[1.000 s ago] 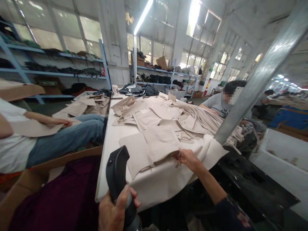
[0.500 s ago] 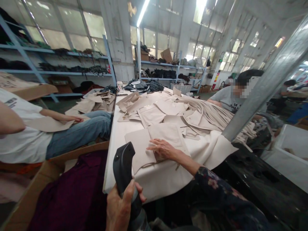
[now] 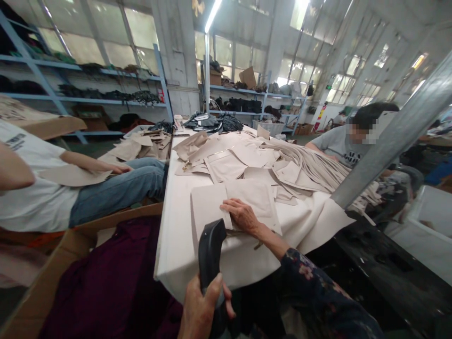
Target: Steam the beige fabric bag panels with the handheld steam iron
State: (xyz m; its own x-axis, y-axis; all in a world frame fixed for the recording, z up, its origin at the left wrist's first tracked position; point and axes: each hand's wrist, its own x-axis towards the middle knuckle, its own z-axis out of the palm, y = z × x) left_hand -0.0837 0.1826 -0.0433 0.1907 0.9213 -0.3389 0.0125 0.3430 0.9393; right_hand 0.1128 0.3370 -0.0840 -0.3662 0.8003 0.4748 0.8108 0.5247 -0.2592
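My left hand (image 3: 199, 303) is wrapped round the handle of a black handheld tool (image 3: 211, 249) with a bent, blunt-ended head; its exact kind is unclear. The head points up, in front of a beige bag panel (image 3: 208, 200) at the table's near edge, and covers part of it. On the panel, beside a seam or fold across its middle, rests my right hand (image 3: 243, 215), fingers extended and lying on the material. A small metal fitting (image 3: 259, 245) shows under my right wrist.
Beige cut pieces (image 3: 226, 165) and a bundle of long straps (image 3: 307, 162) cover the white table (image 3: 169, 240) beyond. A metal post (image 3: 384, 150) rises at right. A seated co-worker (image 3: 116, 188) is at left, another person (image 3: 339, 141) at right. A carton (image 3: 52, 268) holds purple cloth.
My left hand has carried the black tool rightward, from the panel's left side to in front of its middle. My right hand stays on the panel, its fingers drawn closer together.
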